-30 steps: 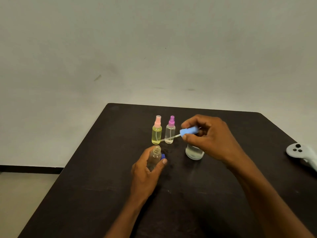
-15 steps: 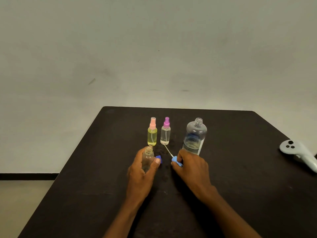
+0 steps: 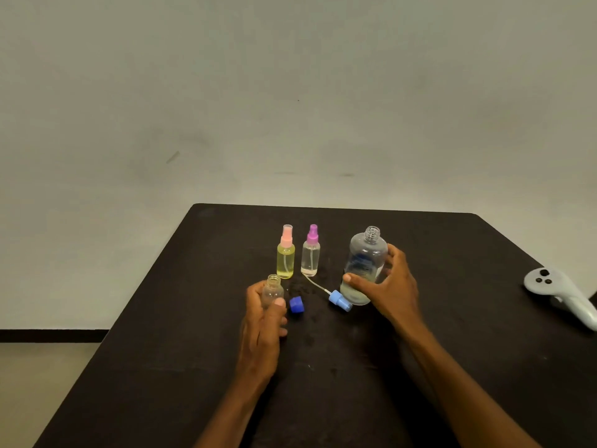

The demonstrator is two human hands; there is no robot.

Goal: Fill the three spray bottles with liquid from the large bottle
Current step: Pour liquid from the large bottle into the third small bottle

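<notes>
My left hand (image 3: 263,321) is closed around a small clear spray bottle (image 3: 272,287) that stands upright with its neck uncapped. My right hand (image 3: 387,287) wraps the lower part of the large clear bottle (image 3: 366,257), uncapped, upright on the table, with liquid in its lower part. The blue spray head (image 3: 339,300) with its thin tube lies on the table between my hands. A dark blue cap (image 3: 296,304) lies beside the small bottle. Behind stand a yellow spray bottle (image 3: 286,255) with a pink top and a clear one (image 3: 310,253) with a purple top.
The black table (image 3: 323,383) runs to an edge on the left and at the back, with a pale wall behind. A white handheld controller (image 3: 562,294) lies at the right edge.
My right hand set the blue spray head down on the table, let go of it, and moved right to take hold of the large bottle. My left hand kept holding the small bottle.
</notes>
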